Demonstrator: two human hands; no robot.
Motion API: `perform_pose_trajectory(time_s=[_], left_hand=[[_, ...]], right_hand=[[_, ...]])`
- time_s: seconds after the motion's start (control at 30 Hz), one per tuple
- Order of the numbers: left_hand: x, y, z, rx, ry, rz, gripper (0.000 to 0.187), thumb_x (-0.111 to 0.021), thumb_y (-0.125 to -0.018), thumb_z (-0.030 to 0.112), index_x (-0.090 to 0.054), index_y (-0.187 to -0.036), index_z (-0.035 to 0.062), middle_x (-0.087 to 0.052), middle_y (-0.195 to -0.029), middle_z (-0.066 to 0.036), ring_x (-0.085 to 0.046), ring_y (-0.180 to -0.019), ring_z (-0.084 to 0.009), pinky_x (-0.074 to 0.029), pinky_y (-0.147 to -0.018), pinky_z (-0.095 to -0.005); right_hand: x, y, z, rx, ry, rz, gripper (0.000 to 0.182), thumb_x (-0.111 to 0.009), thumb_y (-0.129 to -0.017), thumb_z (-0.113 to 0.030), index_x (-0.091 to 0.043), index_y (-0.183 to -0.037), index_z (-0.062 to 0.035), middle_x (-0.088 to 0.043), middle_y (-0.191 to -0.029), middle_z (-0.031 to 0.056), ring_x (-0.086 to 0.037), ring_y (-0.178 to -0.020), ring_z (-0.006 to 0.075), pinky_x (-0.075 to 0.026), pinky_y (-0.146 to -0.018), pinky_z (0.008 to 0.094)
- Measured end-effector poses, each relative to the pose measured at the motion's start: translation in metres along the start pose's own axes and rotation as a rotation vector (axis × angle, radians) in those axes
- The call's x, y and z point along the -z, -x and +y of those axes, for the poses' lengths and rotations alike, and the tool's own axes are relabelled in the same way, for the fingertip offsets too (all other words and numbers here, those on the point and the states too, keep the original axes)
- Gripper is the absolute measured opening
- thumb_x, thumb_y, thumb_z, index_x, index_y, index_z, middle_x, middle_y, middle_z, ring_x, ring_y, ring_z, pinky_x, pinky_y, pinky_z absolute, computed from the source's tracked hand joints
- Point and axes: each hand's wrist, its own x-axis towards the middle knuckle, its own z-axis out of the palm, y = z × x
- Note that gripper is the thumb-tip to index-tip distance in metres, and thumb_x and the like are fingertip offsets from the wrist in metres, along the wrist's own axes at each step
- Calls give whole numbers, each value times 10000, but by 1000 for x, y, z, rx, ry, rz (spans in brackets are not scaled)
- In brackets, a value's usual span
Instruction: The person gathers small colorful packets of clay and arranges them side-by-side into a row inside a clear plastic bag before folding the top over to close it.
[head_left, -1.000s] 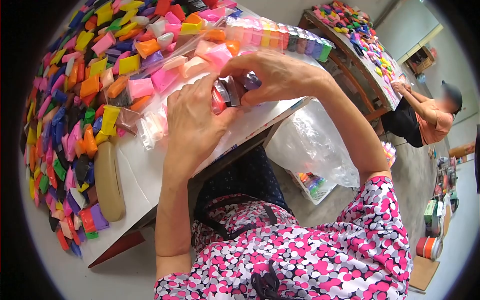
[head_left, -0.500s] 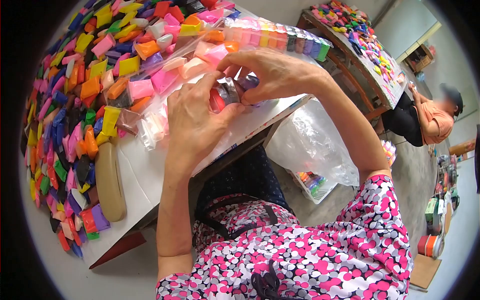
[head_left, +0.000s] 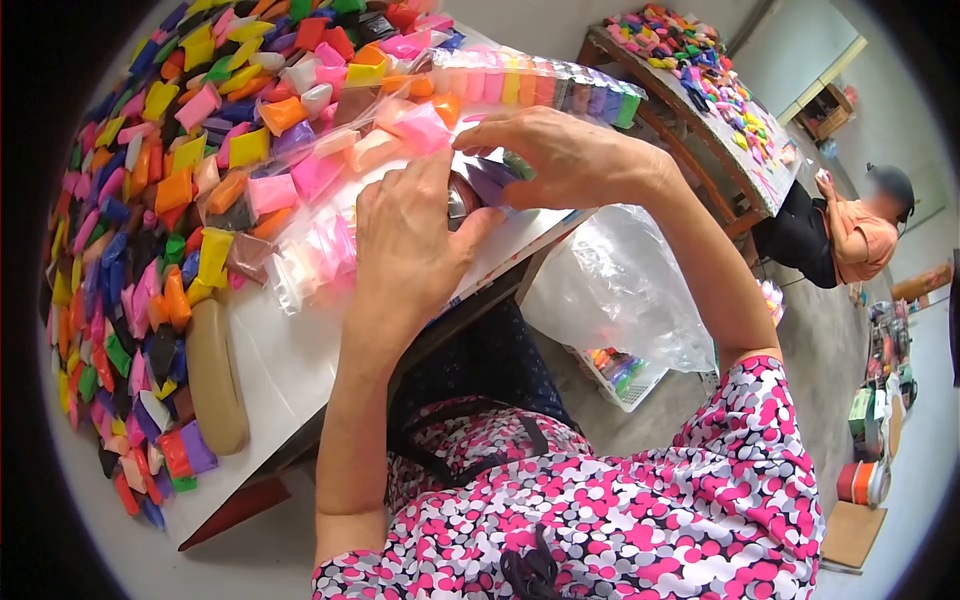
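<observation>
At the table's front edge, my left hand [head_left: 405, 225] curls round a row of small colored packets in clear plastic. A dark brown shiny packet [head_left: 460, 198] shows by its thumb; the palm hides the others. Close on the right, my right hand [head_left: 575, 160] arches over a purple packet [head_left: 488, 180], its thumb and fingers bent about it. A dark greenish packet [head_left: 518, 163] peeks out under that hand. Just left of my hands lies a clear bag [head_left: 300, 265] with pale pink packets inside. Behind them stretches a long clear sleeve of packets [head_left: 520, 88] in many colors.
Loose colored packets [head_left: 150, 250] heap over the table's left and back. A tan elongated case [head_left: 217, 375] lies on the white tabletop [head_left: 285, 350]. Below right are a clear plastic bag [head_left: 630, 290] and white basket [head_left: 640, 388]. Another person [head_left: 860, 235] sits near a second table [head_left: 690, 120].
Both hands have shifted slightly right. The red packet that showed by my left hand is now covered, and more of the purple packet is visible under my right hand.
</observation>
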Motion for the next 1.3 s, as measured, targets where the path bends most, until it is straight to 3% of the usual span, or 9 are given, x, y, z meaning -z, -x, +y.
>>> perform_pose_trajectory(time_s=[0.37,0.53,0.6,0.8,0.83,0.93,1.03,1.23,1.3], left_hand=[[-3,1,2,24,-141,-12,382,-714,-811,285,-628,-1062,11,-660,-914,-128,-623,-910,-313,-423,-826,-454],[-1,2,4,52,-129,-30,457,-715,-808,307,-624,-1151,18,-662,-986,-134,-607,-997,-312,-409,-893,-451],[-2,1,6,51,-150,-23,484,-715,-806,307,-617,-1184,23,-661,-1008,-136,-595,-1032,-314,-401,-918,-449],[-7,-5,11,-5,-193,-4,443,-714,-801,291,-624,-1140,20,-654,-983,-131,-587,-995,-313,-396,-927,-452],[-8,-6,11,-10,-197,-9,431,-714,-800,288,-626,-1127,20,-652,-973,-130,-588,-977,-311,-399,-920,-452],[-7,-6,12,33,-150,-38,384,-717,-800,279,-634,-1075,23,-650,-941,-125,-595,-915,-306,-411,-881,-449],[-10,-6,7,31,-113,-7,356,-718,-800,271,-642,-1040,20,-652,-916,-125,-608,-885,-304,-423,-837,-449],[-7,-7,-1,38,-85,-10,353,-715,-805,263,-645,-1031,0,-643,-877,-148,-622,-841,-314,-456,-753,-435],[-7,-6,1,54,-51,-19,323,-691,-821,276,-630,-978,1,-656,-900,-145,-607,-881,-327,-419,-809,-457]], right_hand=[[-2,-1,-5,-109,76,-28,589,-708,-788,-114,-535,-1348,-51,-647,-1149,167,-624,-1039,285,-490,-927,398],[17,11,-2,31,-14,161,447,-655,-832,-31,-604,-1275,-58,-662,-1144,127,-638,-1010,226,-528,-864,368],[24,11,-5,-121,7,111,400,-610,-809,-22,-632,-1208,-29,-663,-1151,156,-642,-1057,273,-521,-888,383],[8,10,3,-9,277,25,409,-599,-772,-1,-656,-1174,-47,-656,-1132,160,-601,-1090,316,-467,-963,420],[8,8,-1,-95,246,-35,434,-587,-742,3,-652,-1170,-30,-651,-1136,171,-590,-1102,339,-435,-1006,424],[10,4,-1,-110,250,-63,471,-575,-722,-8,-654,-1185,-36,-650,-1128,214,-604,-1107,340,-464,-977,413],[6,6,3,-33,251,-4,437,-574,-720,-5,-656,-1149,-15,-644,-1121,217,-600,-1104,352,-471,-968,425],[6,1,1,-127,274,-99,457,-594,-724,16,-608,-1181,22,-613,-1103,200,-585,-1081,366,-450,-971,425],[3,0,0,-143,286,-100,431,-586,-726,19,-608,-1156,37,-607,-1094,216,-585,-1077,374,-455,-959,426]])
